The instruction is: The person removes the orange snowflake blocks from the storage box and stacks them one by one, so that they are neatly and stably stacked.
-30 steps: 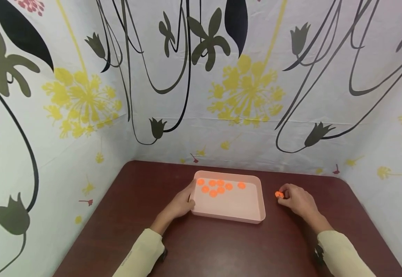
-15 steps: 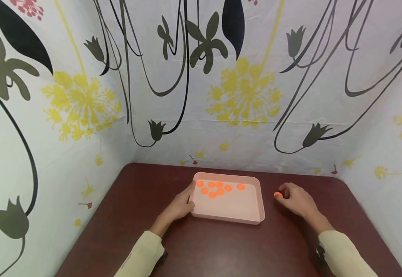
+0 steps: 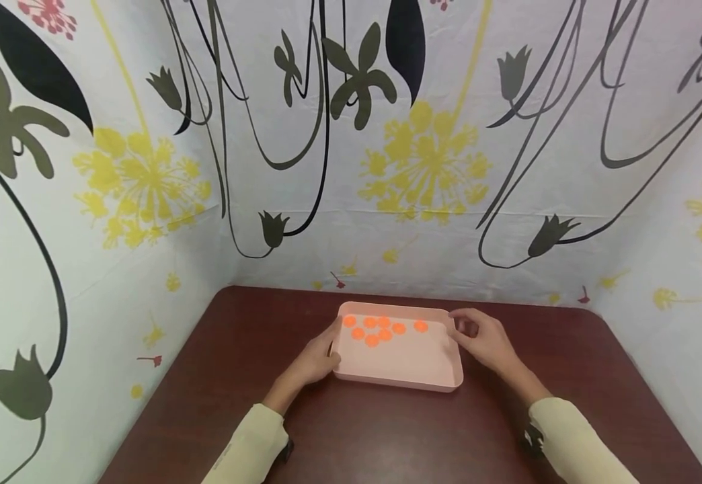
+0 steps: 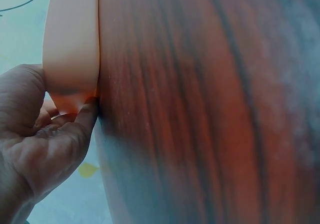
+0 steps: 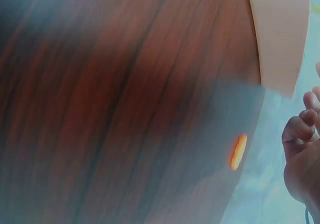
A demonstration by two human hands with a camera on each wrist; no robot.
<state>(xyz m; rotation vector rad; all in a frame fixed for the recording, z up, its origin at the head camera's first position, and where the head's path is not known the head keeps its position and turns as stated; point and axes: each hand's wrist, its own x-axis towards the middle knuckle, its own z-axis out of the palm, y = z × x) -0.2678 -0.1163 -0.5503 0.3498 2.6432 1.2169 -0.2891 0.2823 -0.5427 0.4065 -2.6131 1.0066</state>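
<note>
My left hand grips the left side of a shallow pink tray, thumb at the near side. In the left wrist view, fingers and thumb close around the tray's end. Several flat orange discs lie in the tray, mostly towards its back left. At the tray's right rim is my right hand, index finger and thumb bent over the edge. Whether anything sits between those fingertips is hidden. The right wrist view shows one orange disc on the table beside the tray, out of sight in the head view.
The dark red-brown table has rounded back corners. Patterned white cloth hangs close around its back and sides. A dark band shows at the right sleeve.
My right hand has moved left from the orange piece on the table to the tray's right rim. The left hand and the tray have stayed put.
</note>
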